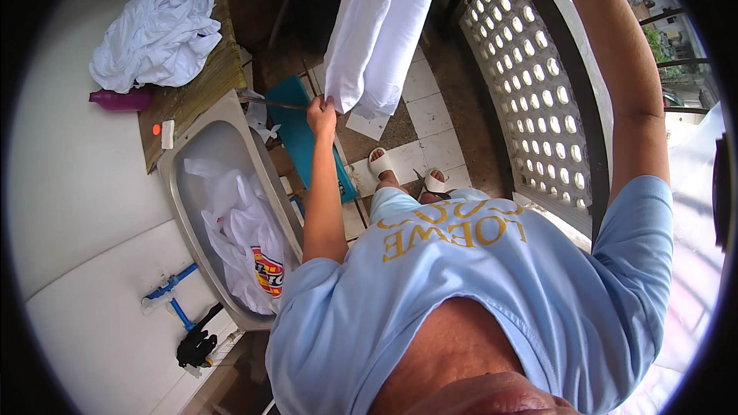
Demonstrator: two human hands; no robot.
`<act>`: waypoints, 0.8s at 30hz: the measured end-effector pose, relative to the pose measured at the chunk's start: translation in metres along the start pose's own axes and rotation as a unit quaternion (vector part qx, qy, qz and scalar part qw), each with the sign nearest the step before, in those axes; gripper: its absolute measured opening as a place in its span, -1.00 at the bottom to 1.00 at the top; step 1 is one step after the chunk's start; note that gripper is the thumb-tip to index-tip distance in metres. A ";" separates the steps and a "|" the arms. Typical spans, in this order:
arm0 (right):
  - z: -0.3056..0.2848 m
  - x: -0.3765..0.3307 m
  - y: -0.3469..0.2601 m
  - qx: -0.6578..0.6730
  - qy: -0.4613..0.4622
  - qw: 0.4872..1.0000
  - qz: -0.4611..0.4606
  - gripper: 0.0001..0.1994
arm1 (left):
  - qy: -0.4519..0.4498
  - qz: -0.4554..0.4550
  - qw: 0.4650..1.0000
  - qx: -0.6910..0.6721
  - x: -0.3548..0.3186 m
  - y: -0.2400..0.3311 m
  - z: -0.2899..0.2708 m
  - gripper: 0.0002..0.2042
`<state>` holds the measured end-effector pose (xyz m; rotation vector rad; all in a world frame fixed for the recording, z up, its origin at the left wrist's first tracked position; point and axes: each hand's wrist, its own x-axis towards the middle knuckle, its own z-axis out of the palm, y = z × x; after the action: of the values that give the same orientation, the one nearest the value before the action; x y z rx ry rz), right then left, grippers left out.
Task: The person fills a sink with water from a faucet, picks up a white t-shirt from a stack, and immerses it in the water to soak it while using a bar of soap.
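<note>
A long white cloth (388,27) hangs down from the top edge of the head view; its upper part is out of sight. My left hand (321,117) is closed on the cloth's lower left corner, with the arm stretched forward past the sink's side. My right arm (626,69) reaches up along the right side and leaves the picture at the top, so the right hand is hidden. Left of my left hand stands a metal sink (181,242) holding crumpled white material (234,211) with a red and yellow print; whether it is fabric or plastic I cannot tell.
A heap of white cloth (157,27) lies on a wooden counter (219,54) beyond the sink, near a purple bottle (123,100). A teal board (296,142) leans beside the sink. A pierced block wall (530,84) closes the right. Blue pipes (173,283) and black gloves (197,346) are at lower left.
</note>
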<state>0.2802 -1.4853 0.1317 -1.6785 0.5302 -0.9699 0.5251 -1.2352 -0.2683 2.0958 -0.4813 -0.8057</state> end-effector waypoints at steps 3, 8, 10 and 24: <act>-0.071 0.010 0.041 0.088 -0.053 0.991 -0.084 -0.78 | -0.145 -0.122 0.912 -0.365 0.030 0.001 -0.016 -0.60; -0.118 -0.013 0.040 -0.040 0.060 0.994 0.076 -0.84 | -0.132 0.022 0.836 -0.533 0.099 0.095 -0.085 -0.81; -0.143 -0.033 0.036 -0.151 0.098 0.977 0.113 -0.85 | -0.076 0.115 0.898 -0.418 0.095 0.165 -0.105 -0.70; -0.223 -0.102 0.042 -0.145 0.025 0.931 0.334 -0.64 | -0.053 0.264 0.963 -0.031 0.085 0.366 -0.217 -0.90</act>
<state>0.0454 -1.5506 0.0783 -1.5523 1.2324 -0.4439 0.7153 -1.3787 0.0940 1.7482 -1.0079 -0.6040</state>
